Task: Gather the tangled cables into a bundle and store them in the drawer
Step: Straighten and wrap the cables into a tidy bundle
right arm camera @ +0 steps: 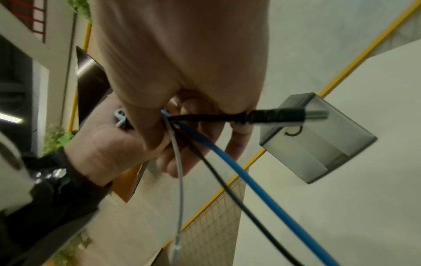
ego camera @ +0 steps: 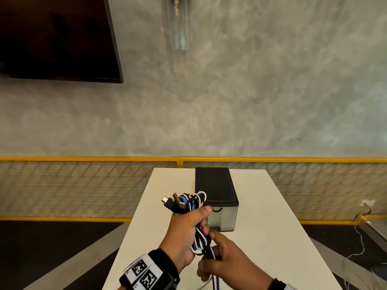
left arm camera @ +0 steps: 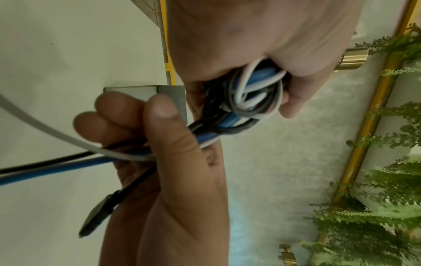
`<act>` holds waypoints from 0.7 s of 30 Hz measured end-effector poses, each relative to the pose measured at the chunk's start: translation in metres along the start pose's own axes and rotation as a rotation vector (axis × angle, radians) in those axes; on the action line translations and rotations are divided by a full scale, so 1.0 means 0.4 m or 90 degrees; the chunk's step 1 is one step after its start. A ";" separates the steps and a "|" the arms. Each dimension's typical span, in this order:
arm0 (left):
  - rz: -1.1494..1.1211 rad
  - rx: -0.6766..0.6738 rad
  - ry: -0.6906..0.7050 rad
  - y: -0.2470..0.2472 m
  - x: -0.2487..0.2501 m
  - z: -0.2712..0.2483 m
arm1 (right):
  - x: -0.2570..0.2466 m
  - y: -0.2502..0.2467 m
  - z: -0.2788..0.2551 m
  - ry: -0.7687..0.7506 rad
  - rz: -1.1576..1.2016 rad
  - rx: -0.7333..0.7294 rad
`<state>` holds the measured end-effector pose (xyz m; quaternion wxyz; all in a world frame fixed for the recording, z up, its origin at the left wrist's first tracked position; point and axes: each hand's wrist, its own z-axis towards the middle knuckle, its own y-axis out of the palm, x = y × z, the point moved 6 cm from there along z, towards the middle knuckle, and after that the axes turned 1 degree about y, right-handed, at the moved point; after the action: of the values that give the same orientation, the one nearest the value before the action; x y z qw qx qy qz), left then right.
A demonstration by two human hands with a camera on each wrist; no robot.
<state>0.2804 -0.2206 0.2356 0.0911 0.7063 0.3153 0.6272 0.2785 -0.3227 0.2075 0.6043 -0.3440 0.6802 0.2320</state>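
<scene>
Blue, white and black cables (ego camera: 198,222) stand bundled upright in the left hand (ego camera: 184,235), whose fingers wrap them. Just below, the right hand (ego camera: 226,258) pinches the trailing tails. The closed drawer (ego camera: 224,218) lies directly beyond the bundle on the worktop (ego camera: 272,237), nearer the left hand.

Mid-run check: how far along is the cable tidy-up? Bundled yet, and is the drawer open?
Mostly gathered: the left hand grips the looped cable bundle above the white table. In hand: the right hand holds the trailing cable ends, which hang loose, so the bundling is unfinished. Left: the drawer of the small box appears closed, and nothing is stored.
</scene>
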 end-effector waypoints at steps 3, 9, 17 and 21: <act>-0.017 0.026 -0.015 -0.007 0.003 0.007 | 0.019 -0.007 -0.008 0.029 0.032 -0.036; -0.081 -0.011 -0.033 -0.005 0.034 0.021 | 0.054 -0.002 -0.028 0.082 0.027 -0.116; 0.039 -0.211 -0.222 0.009 0.005 -0.027 | 0.054 -0.039 -0.016 0.112 -0.192 -0.079; 0.226 -0.281 -0.319 -0.013 -0.021 -0.057 | 0.008 -0.082 -0.005 0.060 -0.432 0.007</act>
<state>0.2572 -0.2274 0.2303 0.2050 0.8450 0.0130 0.4938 0.3014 -0.3462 0.2081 0.6166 -0.5579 0.5555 -0.0019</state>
